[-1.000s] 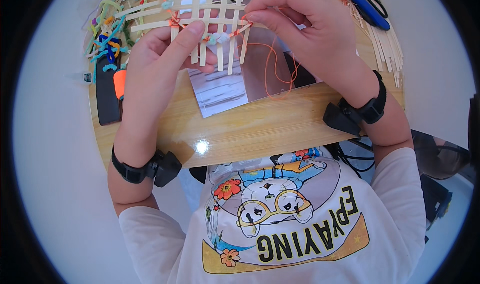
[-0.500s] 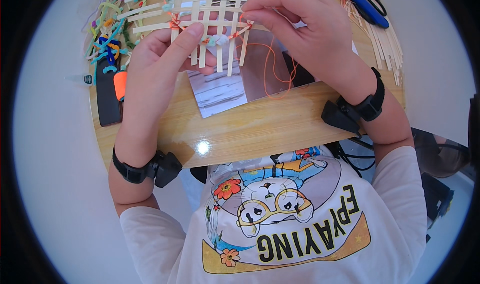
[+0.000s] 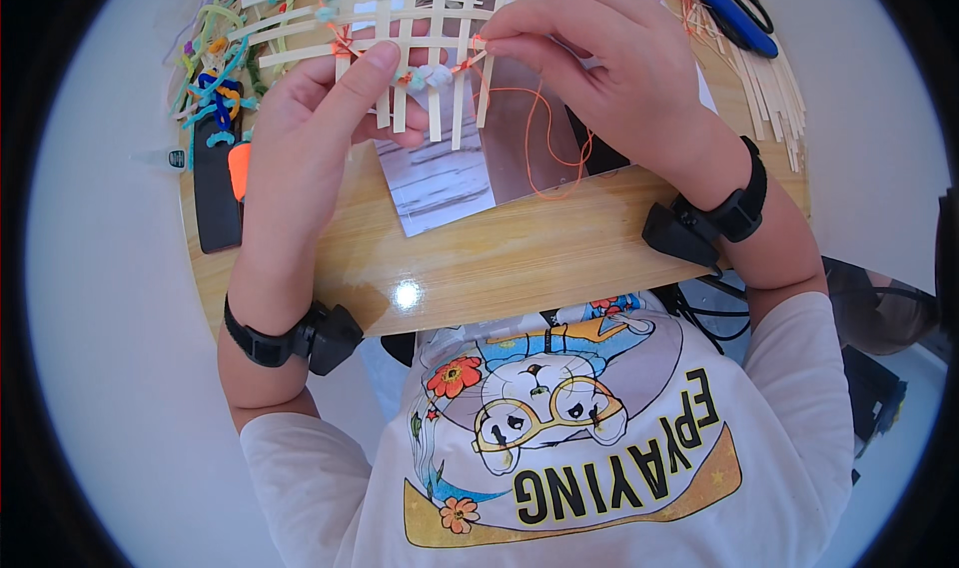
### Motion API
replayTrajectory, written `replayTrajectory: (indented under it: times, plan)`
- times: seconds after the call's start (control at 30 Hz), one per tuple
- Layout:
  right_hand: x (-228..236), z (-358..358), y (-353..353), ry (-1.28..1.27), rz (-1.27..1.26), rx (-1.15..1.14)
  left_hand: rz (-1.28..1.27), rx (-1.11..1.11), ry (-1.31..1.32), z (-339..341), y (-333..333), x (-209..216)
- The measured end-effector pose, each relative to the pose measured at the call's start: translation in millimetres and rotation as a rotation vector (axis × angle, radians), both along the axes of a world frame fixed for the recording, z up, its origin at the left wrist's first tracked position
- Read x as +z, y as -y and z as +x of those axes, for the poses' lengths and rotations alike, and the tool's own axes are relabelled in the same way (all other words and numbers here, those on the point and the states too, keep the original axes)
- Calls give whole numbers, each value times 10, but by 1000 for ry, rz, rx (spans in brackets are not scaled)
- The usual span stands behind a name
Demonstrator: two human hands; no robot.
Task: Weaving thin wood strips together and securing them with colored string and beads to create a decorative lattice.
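Note:
A lattice of pale woven bamboo strips (image 3: 437,98) is held up at the top of the view. My left hand (image 3: 330,103) grips its near left edge, thumb on top and fingers beneath. Light blue and white fluffy yarn (image 3: 428,75) runs along the near edge, bound with orange thread. At the lattice's near right corner my right hand (image 3: 599,63) pinches the orange thread, thumb against forefinger. A loose loop of orange thread (image 3: 529,153) hangs below that corner. The far part of the lattice is cut off by the view's edge.
On the wooden table (image 3: 499,258) lies a printed sheet (image 3: 435,188) under the lattice. Colourful yarn scraps (image 3: 215,78), a dark flat case (image 3: 217,198) and an orange object (image 3: 239,171) sit left. Blue-handled scissors (image 3: 734,13) and loose bamboo strips (image 3: 764,98) lie right.
The lattice has shifted slightly to the left with my left hand. My right hand has moved a little left, its fingertips now closed at the lattice's corner.

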State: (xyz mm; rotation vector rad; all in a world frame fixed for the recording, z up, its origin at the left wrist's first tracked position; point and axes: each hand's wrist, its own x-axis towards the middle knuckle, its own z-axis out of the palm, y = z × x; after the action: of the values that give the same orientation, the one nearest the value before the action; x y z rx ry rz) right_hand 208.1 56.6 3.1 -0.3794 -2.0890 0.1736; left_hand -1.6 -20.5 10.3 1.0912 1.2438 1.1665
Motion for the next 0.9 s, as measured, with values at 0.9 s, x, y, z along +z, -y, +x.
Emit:
replayTrajectory:
  times: [0.9]
  plan:
    - [64,6,25,4,-87,-45,-31,-41,-12,-11,-15,-45]
